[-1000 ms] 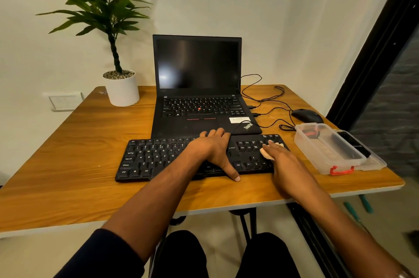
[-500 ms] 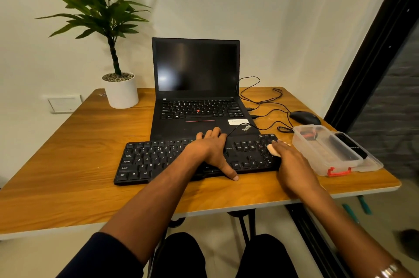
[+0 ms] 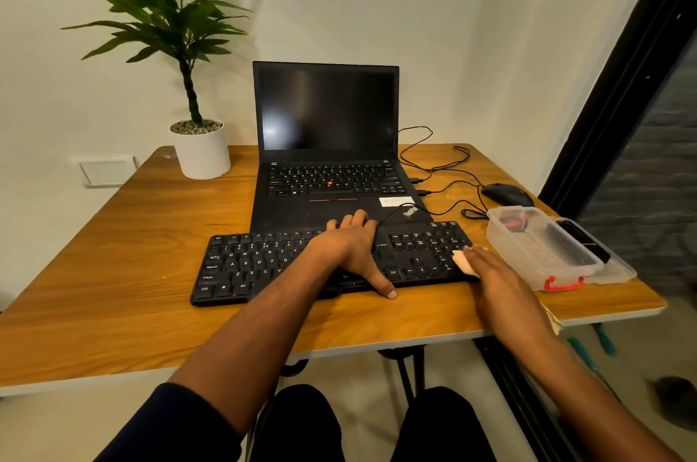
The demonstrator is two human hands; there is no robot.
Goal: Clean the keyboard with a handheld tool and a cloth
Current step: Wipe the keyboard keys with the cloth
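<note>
From my head view, a black keyboard (image 3: 328, 261) lies on the wooden counter (image 3: 113, 273), just in front of an open laptop (image 3: 328, 144). My left hand (image 3: 350, 246) rests flat across its middle, fingers straight, thumb over the near edge. At its three o'clock end, my right hand (image 3: 498, 284) presses a pale cloth (image 3: 463, 261) onto the keys, fingers fairly straight. A clear plastic box (image 3: 543, 246) sits further toward three o'clock.
</note>
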